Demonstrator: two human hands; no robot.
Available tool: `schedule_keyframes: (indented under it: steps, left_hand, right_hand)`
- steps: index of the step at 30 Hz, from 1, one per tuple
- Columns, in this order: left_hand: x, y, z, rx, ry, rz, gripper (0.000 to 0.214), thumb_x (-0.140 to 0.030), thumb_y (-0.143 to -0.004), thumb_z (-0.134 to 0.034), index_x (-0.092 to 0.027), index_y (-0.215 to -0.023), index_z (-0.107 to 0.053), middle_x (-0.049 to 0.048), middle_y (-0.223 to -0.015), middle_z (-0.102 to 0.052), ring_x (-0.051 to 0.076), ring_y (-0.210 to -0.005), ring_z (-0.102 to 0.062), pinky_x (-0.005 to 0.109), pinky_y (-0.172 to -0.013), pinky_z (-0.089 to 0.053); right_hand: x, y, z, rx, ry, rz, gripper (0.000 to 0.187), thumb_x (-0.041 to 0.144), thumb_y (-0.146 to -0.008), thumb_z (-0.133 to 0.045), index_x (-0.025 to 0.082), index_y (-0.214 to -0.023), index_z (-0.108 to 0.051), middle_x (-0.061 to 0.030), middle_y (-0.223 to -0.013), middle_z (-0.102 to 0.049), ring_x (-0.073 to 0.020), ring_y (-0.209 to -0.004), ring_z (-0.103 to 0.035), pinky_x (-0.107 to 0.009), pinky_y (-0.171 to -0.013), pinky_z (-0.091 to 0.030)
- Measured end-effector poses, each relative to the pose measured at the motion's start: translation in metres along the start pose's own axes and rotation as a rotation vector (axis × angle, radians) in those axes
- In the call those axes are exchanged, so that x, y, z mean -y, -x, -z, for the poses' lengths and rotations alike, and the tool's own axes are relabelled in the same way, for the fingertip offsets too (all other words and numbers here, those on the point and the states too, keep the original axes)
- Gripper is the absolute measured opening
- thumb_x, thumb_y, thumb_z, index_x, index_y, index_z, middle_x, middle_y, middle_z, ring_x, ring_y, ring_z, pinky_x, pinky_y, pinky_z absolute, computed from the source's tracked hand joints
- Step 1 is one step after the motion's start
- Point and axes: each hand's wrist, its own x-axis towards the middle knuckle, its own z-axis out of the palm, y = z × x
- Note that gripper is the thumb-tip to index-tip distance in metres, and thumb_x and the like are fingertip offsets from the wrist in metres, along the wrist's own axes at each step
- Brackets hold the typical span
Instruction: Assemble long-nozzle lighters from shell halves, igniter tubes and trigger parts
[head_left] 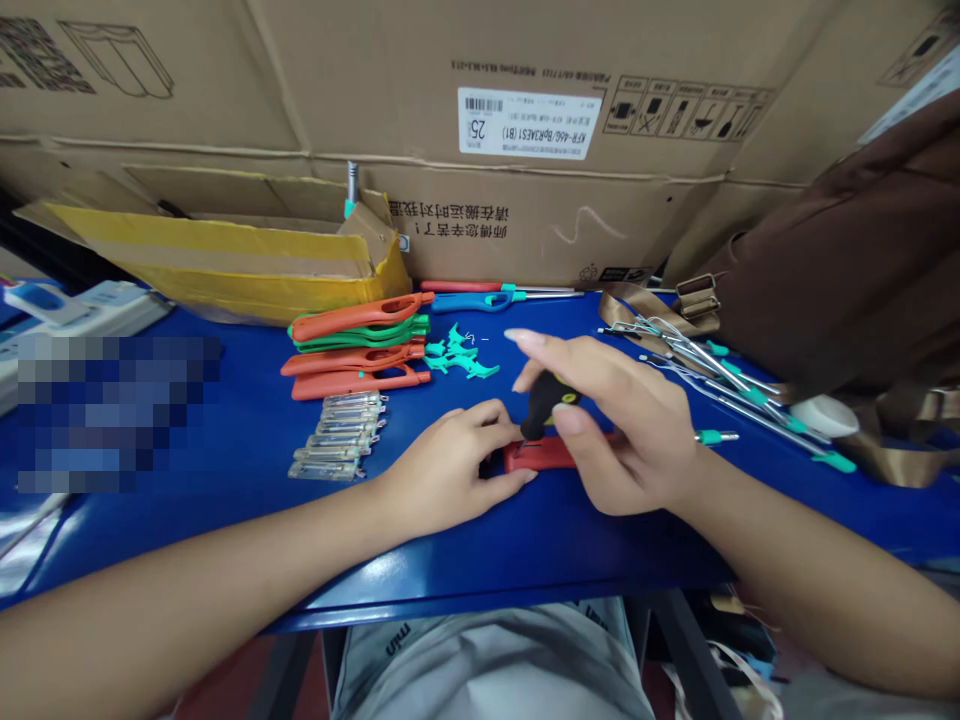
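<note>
My left hand (450, 460) lies on the table, its thumb and fingers closed round the near end of a red lighter casing (555, 455). Over that casing, my right hand (637, 425) grips a short black screwdriver (551, 405) upright between thumb and fingers, index finger raised. The screwdriver's tip meets the casing close to my left fingertips. Much of the casing is hidden under my right hand. A metal tube with a teal piece (716, 437) shows beyond that hand; whether it joins the casing I cannot tell.
Orange and green lighter casings (360, 350) lie stacked, with clear fuel tanks (337, 435) and teal triggers (461, 355) close by. Metal lighter tubes (750, 385) with wires lie right, by a brown bag (847, 250). A yellow-taped box (247, 265) and large cartons (360, 90) stand behind.
</note>
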Motion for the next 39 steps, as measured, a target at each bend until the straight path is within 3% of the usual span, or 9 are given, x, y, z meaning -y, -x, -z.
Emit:
schedule_keyframes:
  steps: [4, 9, 14, 20, 25, 30, 35, 37, 39]
  left_hand:
    - [0.0001, 0.0001, 0.0, 0.011, 0.026, 0.011, 0.018, -0.03, -0.093, -0.066, -0.02, -0.107, -0.069, 0.005, -0.099, -0.063, 0.02, -0.091, -0.063, 0.034, -0.082, -0.054]
    - [0.0, 0.0005, 0.0, 0.011, 0.005, 0.011, 0.023, -0.034, -0.094, -0.065, -0.019, -0.11, -0.069, 0.0063, -0.103, -0.063, 0.021, -0.092, -0.063, 0.037, -0.086, -0.054]
    - [-0.0006, 0.0003, -0.0002, -0.008, 0.006, 0.005, 0.018, -0.031, -0.092, -0.066, -0.019, -0.106, -0.069, 0.0035, -0.093, -0.061, 0.019, -0.085, -0.062, 0.032, -0.076, -0.053]
    - [-0.0014, 0.0, 0.0004, 0.01, 0.004, 0.009, 0.02, -0.032, -0.094, -0.065, -0.019, -0.107, -0.068, 0.0063, -0.102, -0.064, 0.021, -0.093, -0.064, 0.035, -0.083, -0.054]
    - [-0.0004, 0.0007, -0.0007, -0.015, 0.006, 0.001, 0.016, -0.03, -0.092, -0.067, -0.018, -0.103, -0.068, 0.0039, -0.094, -0.061, 0.019, -0.087, -0.062, 0.033, -0.077, -0.054]
    - [-0.0004, 0.0005, -0.0002, -0.003, -0.006, 0.005, 0.018, -0.032, -0.093, -0.067, -0.018, -0.104, -0.069, 0.0052, -0.098, -0.062, 0.02, -0.089, -0.063, 0.034, -0.08, -0.054]
    - [-0.0011, -0.0002, 0.0, -0.011, -0.005, 0.005, 0.018, -0.031, -0.092, -0.067, -0.018, -0.105, -0.069, 0.0037, -0.092, -0.061, 0.019, -0.084, -0.062, 0.032, -0.074, -0.052]
    - [-0.0015, -0.0004, 0.0003, -0.006, -0.002, 0.007, 0.018, -0.032, -0.093, -0.066, -0.018, -0.103, -0.069, 0.0045, -0.094, -0.061, 0.019, -0.086, -0.062, 0.033, -0.077, -0.053]
    - [-0.002, -0.0006, 0.0007, 0.011, 0.002, 0.019, 0.02, -0.033, -0.093, -0.066, -0.018, -0.105, -0.07, 0.0063, -0.099, -0.062, 0.021, -0.091, -0.063, 0.036, -0.082, -0.054]
  right_hand:
    - [0.0009, 0.0002, 0.0014, -0.016, 0.149, 0.011, 0.037, 0.029, -0.095, -0.067, 0.021, -0.13, -0.058, -0.0022, -0.089, -0.073, -0.0163, -0.076, -0.068, -0.028, -0.067, -0.056]
    - [0.0021, -0.0011, 0.0027, 0.003, -0.013, -0.017, 0.04, 0.018, -0.102, -0.04, 0.019, -0.14, -0.053, -0.0086, -0.114, -0.073, -0.0201, -0.099, -0.071, -0.035, -0.083, -0.06]
    - [-0.0003, -0.0005, 0.0012, -0.028, 0.107, 0.002, 0.034, 0.029, -0.097, -0.063, 0.024, -0.13, -0.06, -0.0027, -0.093, -0.073, -0.0177, -0.081, -0.069, -0.031, -0.07, -0.059]
    - [-0.001, -0.0003, 0.0001, 0.026, -0.048, -0.025, 0.045, 0.016, -0.1, -0.041, 0.016, -0.144, -0.049, -0.0112, -0.119, -0.07, -0.0207, -0.101, -0.068, -0.037, -0.084, -0.058]
    - [-0.0029, -0.0002, -0.0001, -0.021, 0.079, 0.011, 0.033, 0.029, -0.096, -0.065, 0.019, -0.127, -0.061, -0.0025, -0.087, -0.071, -0.0162, -0.076, -0.066, -0.028, -0.068, -0.056]
    - [-0.0031, 0.0005, -0.0019, 0.022, -0.11, -0.001, 0.045, 0.015, -0.099, -0.041, 0.016, -0.143, -0.05, -0.0115, -0.122, -0.069, -0.0218, -0.108, -0.068, -0.038, -0.087, -0.058]
    - [-0.005, 0.0015, -0.0024, -0.041, 0.052, 0.014, 0.031, 0.026, -0.095, -0.065, 0.018, -0.124, -0.062, -0.005, -0.091, -0.071, -0.0179, -0.08, -0.067, -0.03, -0.07, -0.057]
    - [-0.0055, 0.0025, -0.0013, -0.019, 0.09, 0.014, 0.032, 0.032, -0.098, -0.061, 0.018, -0.127, -0.061, -0.0048, -0.09, -0.071, -0.0174, -0.077, -0.067, -0.029, -0.068, -0.056]
    - [-0.0051, 0.0031, -0.0009, 0.029, 0.012, -0.03, 0.038, 0.028, -0.104, -0.044, 0.017, -0.139, -0.054, -0.007, -0.1, -0.072, -0.0174, -0.083, -0.069, -0.029, -0.071, -0.058]
